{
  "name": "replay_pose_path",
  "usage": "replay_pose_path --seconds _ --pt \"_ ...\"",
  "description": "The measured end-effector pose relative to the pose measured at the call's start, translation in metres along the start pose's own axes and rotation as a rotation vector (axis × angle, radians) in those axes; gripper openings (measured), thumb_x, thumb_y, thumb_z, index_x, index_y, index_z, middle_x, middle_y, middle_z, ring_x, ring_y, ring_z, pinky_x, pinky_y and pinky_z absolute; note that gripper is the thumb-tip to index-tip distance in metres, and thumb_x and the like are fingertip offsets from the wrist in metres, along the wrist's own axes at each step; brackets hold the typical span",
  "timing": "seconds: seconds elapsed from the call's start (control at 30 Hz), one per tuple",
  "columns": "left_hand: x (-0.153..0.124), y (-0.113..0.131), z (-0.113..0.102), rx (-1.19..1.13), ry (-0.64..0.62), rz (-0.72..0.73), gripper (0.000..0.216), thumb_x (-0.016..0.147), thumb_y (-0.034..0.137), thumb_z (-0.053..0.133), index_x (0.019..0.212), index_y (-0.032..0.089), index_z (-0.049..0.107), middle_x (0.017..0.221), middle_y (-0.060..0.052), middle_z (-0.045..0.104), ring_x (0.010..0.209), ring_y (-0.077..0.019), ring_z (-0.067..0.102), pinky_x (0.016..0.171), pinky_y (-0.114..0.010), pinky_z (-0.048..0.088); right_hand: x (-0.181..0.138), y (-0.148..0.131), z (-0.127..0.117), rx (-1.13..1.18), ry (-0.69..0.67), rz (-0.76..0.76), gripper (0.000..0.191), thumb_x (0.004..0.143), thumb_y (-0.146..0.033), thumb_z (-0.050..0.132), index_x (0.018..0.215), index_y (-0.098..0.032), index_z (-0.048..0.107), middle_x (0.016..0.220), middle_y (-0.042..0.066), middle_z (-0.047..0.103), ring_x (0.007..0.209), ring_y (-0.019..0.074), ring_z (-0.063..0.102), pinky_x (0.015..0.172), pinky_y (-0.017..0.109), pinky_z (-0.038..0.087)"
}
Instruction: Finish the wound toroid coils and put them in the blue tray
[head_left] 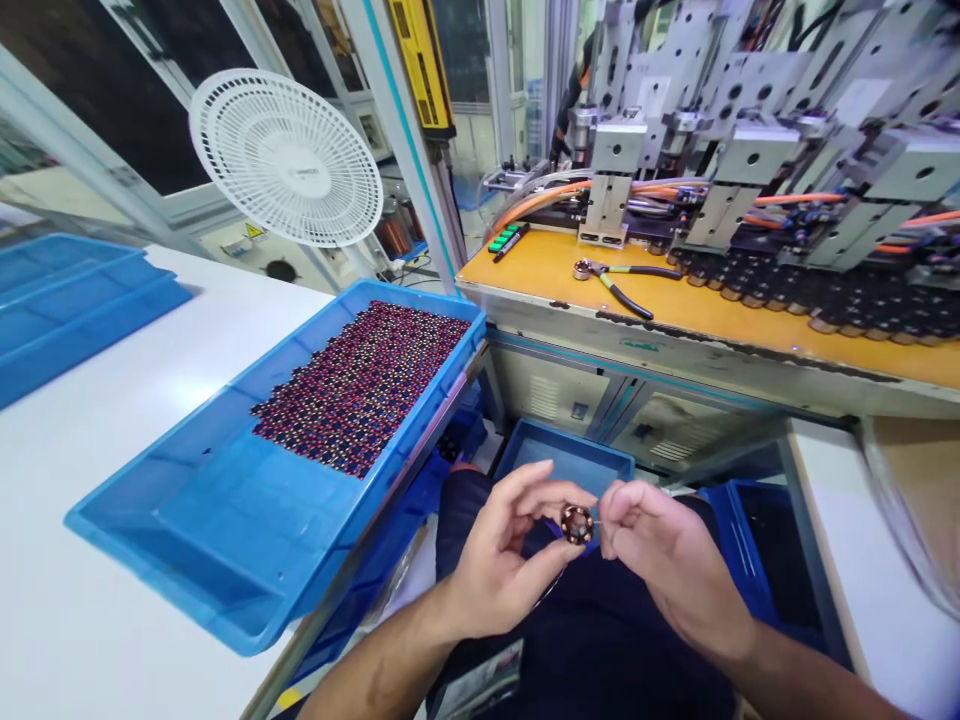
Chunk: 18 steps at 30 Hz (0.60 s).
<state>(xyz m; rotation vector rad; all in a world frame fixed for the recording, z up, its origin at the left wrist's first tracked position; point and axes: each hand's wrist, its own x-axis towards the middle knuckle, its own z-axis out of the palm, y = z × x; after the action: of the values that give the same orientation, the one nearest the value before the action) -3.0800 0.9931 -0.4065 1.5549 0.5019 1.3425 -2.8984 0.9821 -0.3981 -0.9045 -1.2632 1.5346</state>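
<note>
My left hand (510, 555) holds a small round motor stator (577, 524) with copper windings between thumb and fingers, its ringed face turned up toward me. Close on the stator's right side, my right hand (664, 545) is closed in a pinch. A thin, wire-like piece (598, 522) shows between those fingertips and the stator; whether it is a wire end or a slim tool I cannot tell. Both hands are above my lap. To the left, a blue tray (202, 510) holds a dense layer of small dark parts (367, 385) with red and copper-coloured spots.
On the machine's yellow ledge lie pliers (630, 285) and a marker (511, 243), with rows of dark stators (840, 295) under the metal fixtures. A white fan (289, 160) stands behind. Blue bins (566, 450) sit below the ledge; stacked blue trays (67, 300) are far left.
</note>
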Motion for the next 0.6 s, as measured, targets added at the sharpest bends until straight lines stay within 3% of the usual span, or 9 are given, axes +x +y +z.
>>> replay_pose_path --seconds 0.17,0.33,0.47,0.6 --pt "0.000 0.003 0.004 -0.096 -0.047 -0.026 0.075 0.087 -0.007 0.053 0.146 0.034 0.032 0.127 -0.006 0.061 0.112 -0.0137 0.063 0.099 -0.027 0.051 0.001 -0.005 0.006 0.009 0.024 -0.026 0.025 0.094 -0.035 0.062 0.079 -0.016 0.052 0.078 0.001 0.049 0.075 0.0112 0.048 0.069 0.022 0.042" --pt "0.003 0.007 0.002 -0.400 -0.007 -0.211 0.049 0.088 -0.004 0.056 0.123 0.030 0.059 0.123 -0.003 0.066 0.103 -0.0103 0.066 0.092 -0.022 0.053 -0.005 -0.002 0.004 -0.018 0.000 -0.016 0.023 0.096 -0.032 0.059 0.079 -0.017 0.053 0.077 0.001 0.051 0.074 0.0104 0.049 0.068 0.021 0.043" --pt "0.004 0.005 -0.003 -0.403 -0.035 -0.264 0.040 0.086 0.003 0.063 0.117 0.026 0.067 0.127 -0.007 0.061 0.102 -0.0118 0.065 0.091 -0.024 0.052 0.000 -0.019 -0.001 -0.185 -0.022 -0.062 0.023 0.093 -0.037 0.061 0.084 -0.016 0.054 0.079 0.001 0.053 0.072 0.0106 0.051 0.066 0.021 0.044" --pt "0.004 0.001 -0.002 -0.320 -0.032 -0.247 0.041 0.077 0.008 0.074 0.114 0.024 0.070 0.117 -0.008 0.055 0.091 -0.0088 0.060 0.084 -0.020 0.051 0.007 -0.031 0.000 -0.355 -0.052 0.008 0.030 0.093 -0.037 0.059 0.075 -0.015 0.052 0.073 0.001 0.052 0.066 0.0096 0.047 0.060 0.021 0.040"
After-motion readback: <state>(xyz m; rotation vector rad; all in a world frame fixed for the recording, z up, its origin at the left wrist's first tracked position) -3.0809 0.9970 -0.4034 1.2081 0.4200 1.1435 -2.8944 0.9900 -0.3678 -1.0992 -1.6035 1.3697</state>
